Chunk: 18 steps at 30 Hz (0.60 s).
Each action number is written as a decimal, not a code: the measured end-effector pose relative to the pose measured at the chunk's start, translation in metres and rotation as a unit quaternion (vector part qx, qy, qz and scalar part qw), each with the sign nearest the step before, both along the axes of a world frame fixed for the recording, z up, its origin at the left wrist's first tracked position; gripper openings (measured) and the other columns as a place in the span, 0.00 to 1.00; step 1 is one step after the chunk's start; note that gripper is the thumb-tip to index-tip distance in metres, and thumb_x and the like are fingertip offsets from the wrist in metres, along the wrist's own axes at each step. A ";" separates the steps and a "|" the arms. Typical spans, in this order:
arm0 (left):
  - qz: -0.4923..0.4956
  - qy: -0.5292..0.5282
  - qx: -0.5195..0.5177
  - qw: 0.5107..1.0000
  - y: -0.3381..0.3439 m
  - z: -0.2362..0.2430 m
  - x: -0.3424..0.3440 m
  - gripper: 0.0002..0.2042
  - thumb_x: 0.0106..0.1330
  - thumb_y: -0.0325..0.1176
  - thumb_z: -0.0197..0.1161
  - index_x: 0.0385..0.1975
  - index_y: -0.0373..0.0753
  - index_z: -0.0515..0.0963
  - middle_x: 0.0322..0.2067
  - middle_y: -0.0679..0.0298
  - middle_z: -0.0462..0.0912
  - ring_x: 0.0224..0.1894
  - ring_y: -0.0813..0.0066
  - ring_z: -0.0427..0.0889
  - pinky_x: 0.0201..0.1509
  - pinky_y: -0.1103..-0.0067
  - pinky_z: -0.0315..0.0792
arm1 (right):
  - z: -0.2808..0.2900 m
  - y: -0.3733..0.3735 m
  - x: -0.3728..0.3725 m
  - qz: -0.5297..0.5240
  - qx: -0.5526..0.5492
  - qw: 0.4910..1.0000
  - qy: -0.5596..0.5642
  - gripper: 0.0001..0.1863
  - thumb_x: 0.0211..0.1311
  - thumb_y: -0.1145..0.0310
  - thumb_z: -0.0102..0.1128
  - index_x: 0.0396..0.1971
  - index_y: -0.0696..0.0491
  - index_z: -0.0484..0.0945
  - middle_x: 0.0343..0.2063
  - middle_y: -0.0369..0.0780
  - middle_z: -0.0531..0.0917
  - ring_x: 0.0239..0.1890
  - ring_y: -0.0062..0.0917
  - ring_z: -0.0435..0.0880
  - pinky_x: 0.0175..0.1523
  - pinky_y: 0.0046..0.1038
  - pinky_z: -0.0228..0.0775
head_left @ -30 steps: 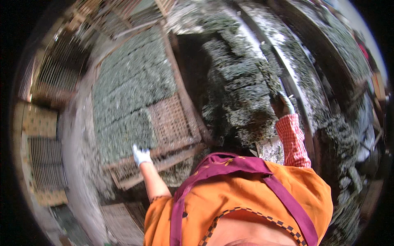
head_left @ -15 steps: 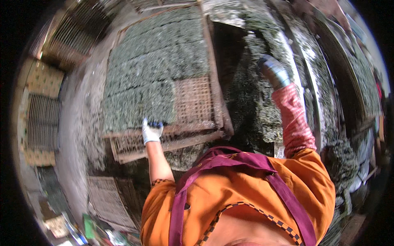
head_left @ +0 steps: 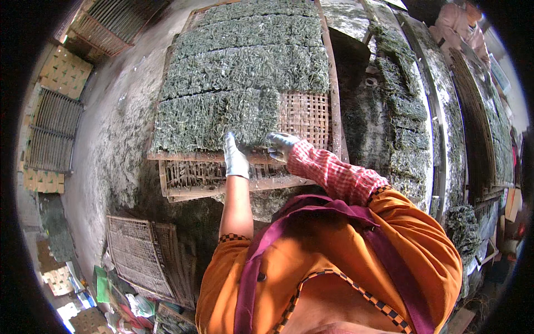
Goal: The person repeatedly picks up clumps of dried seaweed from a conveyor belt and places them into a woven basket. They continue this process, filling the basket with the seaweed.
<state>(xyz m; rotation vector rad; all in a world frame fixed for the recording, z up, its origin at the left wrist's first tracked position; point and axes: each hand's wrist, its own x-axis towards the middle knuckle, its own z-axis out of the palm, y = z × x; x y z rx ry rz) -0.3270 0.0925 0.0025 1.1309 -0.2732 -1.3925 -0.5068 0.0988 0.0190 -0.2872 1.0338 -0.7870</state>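
Observation:
Sheets of dark green, stringy strands lie in neat rectangular blocks on a woven bamboo tray. At the tray's near right corner the bare lattice shows. My left hand, in a pale glove, has its fingers stretched out against the front edge of the nearest block. Beside it my right hand, gloved and with a red checked sleeve, reaches in from the right, fingers extended, at the same block's near right corner. Neither hand shows anything gripped.
Another bamboo tray sits underneath. Right of the stack is a ledge with more green strands. A second loaded tray stack stands farther right, near another person. Lattice racks lean at the lower left.
My right hand has come from the ledge at the right down to the tray's near edge. My left hand's fingers have straightened against the block. The whole view has shifted.

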 end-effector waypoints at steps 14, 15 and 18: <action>0.091 -0.010 -0.070 0.993 0.003 -0.053 -0.008 0.24 0.66 0.38 0.54 0.59 0.33 0.65 0.57 0.58 0.71 0.56 0.62 0.71 0.64 0.75 0.61 | 0.045 0.044 -0.225 -0.114 -0.262 0.957 -0.049 0.21 0.58 0.70 0.61 0.51 0.57 0.70 0.41 0.42 0.80 0.39 0.32 0.82 0.45 0.36 0.77; 0.102 0.091 -0.027 0.990 0.009 -0.061 -0.004 0.18 0.66 0.42 0.55 0.51 0.39 0.74 0.52 0.61 0.77 0.53 0.66 0.75 0.61 0.72 0.66 | 0.050 0.052 -0.270 -0.151 -0.310 0.938 0.031 0.23 0.59 0.70 0.60 0.55 0.56 0.67 0.41 0.42 0.80 0.40 0.31 0.82 0.44 0.35 0.77; 0.010 0.126 0.007 0.992 0.042 -0.070 -0.018 0.14 0.66 0.39 0.54 0.45 0.39 0.77 0.44 0.63 0.81 0.45 0.71 0.79 0.50 0.76 0.73 | 0.058 0.099 -0.400 -0.299 -0.262 0.902 0.168 0.29 0.57 0.72 0.61 0.59 0.53 0.63 0.42 0.41 0.80 0.37 0.30 0.82 0.41 0.31 0.77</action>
